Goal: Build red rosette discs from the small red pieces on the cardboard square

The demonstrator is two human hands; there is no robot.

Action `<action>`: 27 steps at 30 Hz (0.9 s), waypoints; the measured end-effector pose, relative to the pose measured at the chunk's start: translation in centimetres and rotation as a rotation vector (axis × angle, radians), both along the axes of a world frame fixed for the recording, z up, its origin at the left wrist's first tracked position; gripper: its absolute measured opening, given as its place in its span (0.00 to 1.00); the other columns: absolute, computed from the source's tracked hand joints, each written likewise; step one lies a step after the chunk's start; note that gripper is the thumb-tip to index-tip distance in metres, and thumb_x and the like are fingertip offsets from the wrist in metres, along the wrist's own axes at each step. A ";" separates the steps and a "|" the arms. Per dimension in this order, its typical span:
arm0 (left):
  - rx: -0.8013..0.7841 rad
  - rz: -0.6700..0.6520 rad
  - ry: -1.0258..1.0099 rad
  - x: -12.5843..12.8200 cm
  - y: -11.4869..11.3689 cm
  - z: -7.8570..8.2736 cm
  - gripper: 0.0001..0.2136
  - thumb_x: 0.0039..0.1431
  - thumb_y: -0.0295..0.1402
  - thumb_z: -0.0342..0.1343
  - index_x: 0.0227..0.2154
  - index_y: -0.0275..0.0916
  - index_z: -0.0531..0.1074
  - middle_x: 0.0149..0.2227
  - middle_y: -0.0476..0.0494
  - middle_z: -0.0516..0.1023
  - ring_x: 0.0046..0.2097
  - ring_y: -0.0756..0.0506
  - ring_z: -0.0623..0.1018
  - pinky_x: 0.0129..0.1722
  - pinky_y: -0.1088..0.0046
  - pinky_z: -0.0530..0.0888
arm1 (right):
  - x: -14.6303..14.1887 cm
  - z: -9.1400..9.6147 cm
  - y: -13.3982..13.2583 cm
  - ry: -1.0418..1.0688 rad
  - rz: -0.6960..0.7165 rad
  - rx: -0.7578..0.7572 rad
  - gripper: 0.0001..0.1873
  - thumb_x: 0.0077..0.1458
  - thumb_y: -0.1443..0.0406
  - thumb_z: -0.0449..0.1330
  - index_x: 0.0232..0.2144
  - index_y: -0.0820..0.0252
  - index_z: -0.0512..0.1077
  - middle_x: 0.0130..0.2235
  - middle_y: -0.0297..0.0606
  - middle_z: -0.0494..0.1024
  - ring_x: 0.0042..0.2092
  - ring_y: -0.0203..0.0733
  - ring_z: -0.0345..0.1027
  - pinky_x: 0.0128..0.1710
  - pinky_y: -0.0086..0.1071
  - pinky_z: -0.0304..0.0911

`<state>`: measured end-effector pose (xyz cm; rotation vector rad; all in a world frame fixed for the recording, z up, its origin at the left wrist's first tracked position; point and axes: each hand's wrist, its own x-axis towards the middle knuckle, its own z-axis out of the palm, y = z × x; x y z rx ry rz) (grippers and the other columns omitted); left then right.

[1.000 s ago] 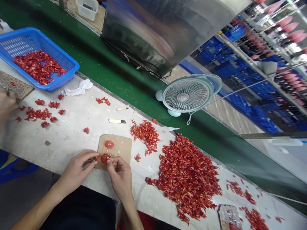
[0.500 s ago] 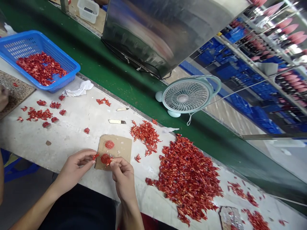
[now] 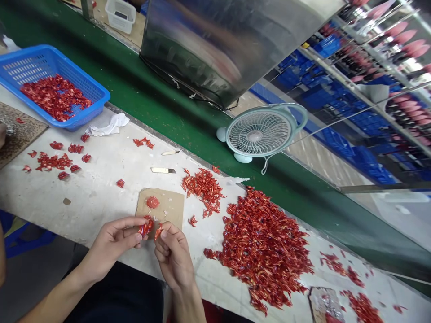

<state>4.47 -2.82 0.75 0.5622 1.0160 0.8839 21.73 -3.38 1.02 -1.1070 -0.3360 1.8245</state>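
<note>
My left hand (image 3: pixel 114 244) is shut on a small red rosette of glossy petals (image 3: pixel 146 227), lifted just above the lower edge of a brown cardboard square (image 3: pixel 168 208). Close beside it, my right hand (image 3: pixel 173 255) pinches a single red petal (image 3: pixel 158 232) between thumb and fingers. A flat red disc (image 3: pixel 152 202) lies on the cardboard. To the right of my hands is a large heap of loose red petals (image 3: pixel 261 253), with a smaller heap (image 3: pixel 204 190) above it.
A blue plastic basket (image 3: pixel 54 87) holds red petals at the upper left. Small red clusters (image 3: pixel 54 161) and craft knives (image 3: pixel 163 170) lie on the white bench. A co-worker's hand (image 3: pixel 2 134) shows at the left edge. A teal fan (image 3: pixel 257 132) stands beyond the bench.
The red rosette has risen off the cardboard into my left hand, which has moved right. My right hand now pinches a petal. The co-worker's hand has drawn back toward the left edge.
</note>
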 end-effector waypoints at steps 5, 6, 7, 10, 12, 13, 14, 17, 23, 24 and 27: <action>0.016 0.015 0.003 0.4 -0.3 -0.5 0.13 0.54 0.32 0.69 0.44 0.44 0.82 0.46 0.45 0.86 0.48 0.44 0.82 0.48 0.72 0.79 | -0.1 -0.4 -0.3 -0.103 0.011 0.026 0.16 0.52 0.55 0.71 0.27 0.58 0.71 0.18 0.20 0.51 0.20 0.27 0.35 0.18 0.24 0.34; 0.025 0.015 0.004 0.5 -0.3 -0.6 0.13 0.54 0.32 0.69 0.43 0.44 0.82 0.46 0.45 0.86 0.49 0.43 0.82 0.50 0.70 0.79 | 0.0 -0.4 -0.4 -0.134 0.023 0.045 0.16 0.52 0.55 0.70 0.28 0.58 0.71 0.18 0.20 0.51 0.20 0.27 0.35 0.18 0.24 0.34; 0.034 0.016 0.007 0.5 -0.3 -0.6 0.13 0.54 0.33 0.69 0.43 0.44 0.82 0.46 0.45 0.86 0.49 0.43 0.82 0.52 0.68 0.78 | 0.0 -0.5 -0.4 -0.173 0.037 0.069 0.16 0.53 0.54 0.70 0.28 0.58 0.71 0.18 0.20 0.52 0.20 0.28 0.35 0.18 0.25 0.35; 0.054 0.019 0.026 0.6 -0.4 -0.6 0.12 0.53 0.33 0.69 0.42 0.43 0.83 0.46 0.44 0.86 0.48 0.42 0.83 0.52 0.66 0.79 | -0.1 -0.3 -0.5 -0.323 0.065 0.151 0.15 0.56 0.54 0.68 0.29 0.58 0.73 0.20 0.22 0.55 0.21 0.29 0.39 0.19 0.26 0.39; 0.069 0.021 0.039 0.6 -0.4 -0.6 0.11 0.53 0.32 0.69 0.41 0.44 0.83 0.46 0.45 0.86 0.48 0.42 0.83 0.52 0.66 0.79 | -0.1 0.1 -0.5 -0.423 0.069 0.196 0.14 0.57 0.54 0.67 0.30 0.58 0.74 0.21 0.24 0.58 0.22 0.30 0.42 0.20 0.26 0.44; 0.078 0.023 0.047 0.6 -0.4 -0.6 0.11 0.53 0.32 0.69 0.41 0.44 0.83 0.47 0.45 0.85 0.49 0.42 0.83 0.52 0.67 0.79 | -0.2 0.3 -0.4 -0.465 0.071 0.210 0.13 0.57 0.55 0.67 0.30 0.58 0.75 0.22 0.25 0.60 0.22 0.30 0.44 0.21 0.26 0.46; 0.087 0.024 0.056 0.6 -0.4 -0.6 0.10 0.53 0.31 0.69 0.40 0.45 0.83 0.47 0.46 0.85 0.49 0.43 0.83 0.53 0.68 0.79 | -0.2 0.6 -0.4 -0.499 0.075 0.222 0.13 0.58 0.55 0.66 0.30 0.58 0.75 0.22 0.26 0.61 0.23 0.31 0.46 0.22 0.27 0.49; 0.115 0.013 0.097 0.5 -0.5 -0.6 0.10 0.53 0.31 0.69 0.40 0.46 0.83 0.49 0.46 0.84 0.50 0.43 0.82 0.53 0.69 0.79 | -0.3 1.1 -0.3 -0.545 0.079 0.243 0.12 0.59 0.56 0.66 0.30 0.58 0.75 0.23 0.27 0.64 0.24 0.32 0.51 0.26 0.28 0.55; 0.194 -0.018 0.186 0.5 -0.4 -0.4 0.09 0.56 0.31 0.66 0.41 0.46 0.83 0.50 0.45 0.81 0.50 0.43 0.82 0.51 0.70 0.80 | -0.4 1.3 -0.3 -0.553 0.046 0.247 0.11 0.59 0.57 0.66 0.32 0.58 0.76 0.26 0.31 0.72 0.29 0.35 0.63 0.33 0.30 0.63; 0.206 -0.023 0.193 0.5 -0.4 -0.4 0.09 0.57 0.31 0.66 0.41 0.47 0.83 0.49 0.45 0.81 0.50 0.43 0.81 0.50 0.70 0.80 | -0.5 1.3 -0.3 -0.558 0.039 0.253 0.10 0.59 0.57 0.66 0.33 0.58 0.77 0.27 0.32 0.74 0.30 0.36 0.65 0.34 0.31 0.65; 0.228 -0.031 0.205 0.6 -0.4 -0.3 0.09 0.57 0.31 0.65 0.41 0.48 0.83 0.49 0.45 0.80 0.52 0.42 0.81 0.51 0.69 0.80 | -0.6 1.4 -0.3 -0.570 0.026 0.269 0.10 0.59 0.57 0.66 0.33 0.57 0.77 0.27 0.33 0.76 0.31 0.39 0.69 0.36 0.33 0.68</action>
